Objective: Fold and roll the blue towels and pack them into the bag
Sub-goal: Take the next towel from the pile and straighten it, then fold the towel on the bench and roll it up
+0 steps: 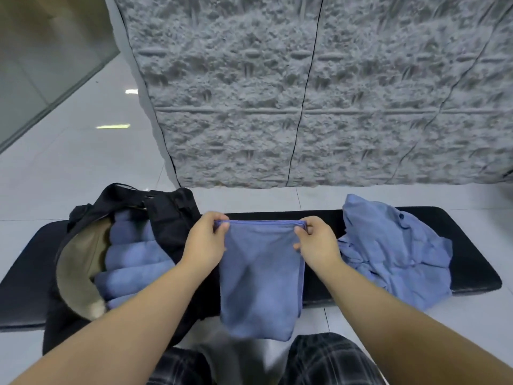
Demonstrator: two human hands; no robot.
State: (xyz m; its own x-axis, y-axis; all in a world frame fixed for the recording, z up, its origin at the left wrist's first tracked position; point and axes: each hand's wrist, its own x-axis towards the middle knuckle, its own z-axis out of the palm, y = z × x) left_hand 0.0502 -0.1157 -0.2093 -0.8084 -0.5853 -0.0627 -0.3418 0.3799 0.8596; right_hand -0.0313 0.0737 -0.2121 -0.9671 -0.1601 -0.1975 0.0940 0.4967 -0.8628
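A folded blue towel [259, 276] hangs in front of me over the near edge of the black bench [472, 245]. My left hand [204, 244] pinches its top left corner and my right hand [316, 241] pinches its top right corner, so the top edge is stretched between them. The black bag [172, 218] lies open on the left of the bench, with several rolled blue towels [133, 262] packed side by side inside it. A loose heap of blue towels [388, 251] lies on the right of the bench.
Behind the bench stands a grey textured wall panel [305, 93]. Glossy white floor tiles [69, 162] surround the bench. My knees in dark plaid fabric [319, 359] show at the bottom. The bag's tan lining [77, 262] faces up.
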